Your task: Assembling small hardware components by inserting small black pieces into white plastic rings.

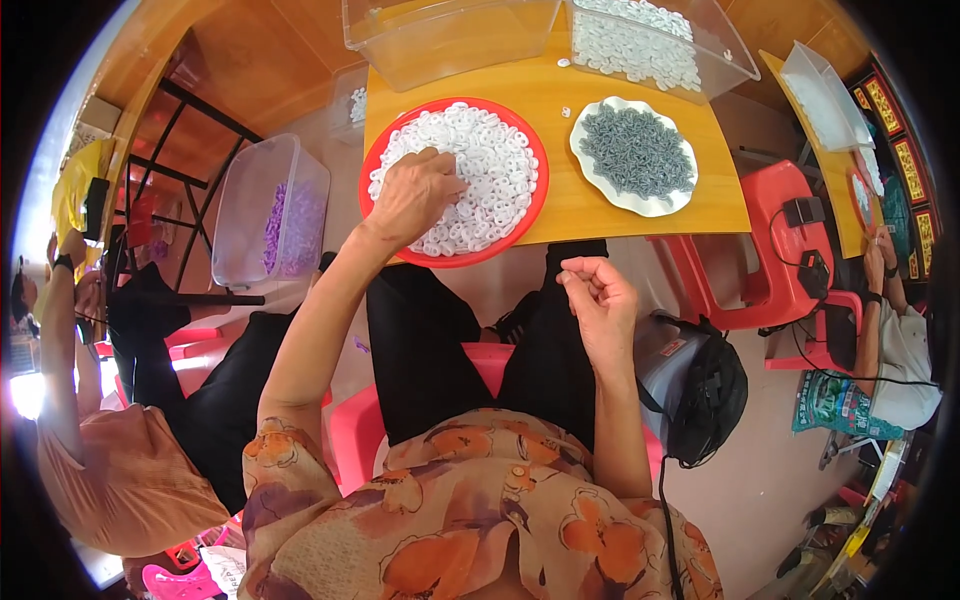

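My left hand (418, 197) reaches into a round red basin (541, 175) heaped with small white ring-shaped plastic pieces (485, 150). Its fingers are curled down against the pile, and their tips are hidden. Over my right thigh, apart from the table, my right hand (602, 305) is raised with thumb and forefinger pinched together. Anything between those fingertips is too small to name. To the right of the basin, a white scallop-edged plate (655, 206) holds a mound of small grey pieces (637, 150).
Clear plastic bins (450, 45) stand along the back of the yellow table (560, 228); the right one holds more white pieces (640, 45). A bin with purple pieces (295, 225) is at left. Red stools (780, 240) and a black bag (708, 390) are at right. Other people sit on both sides.
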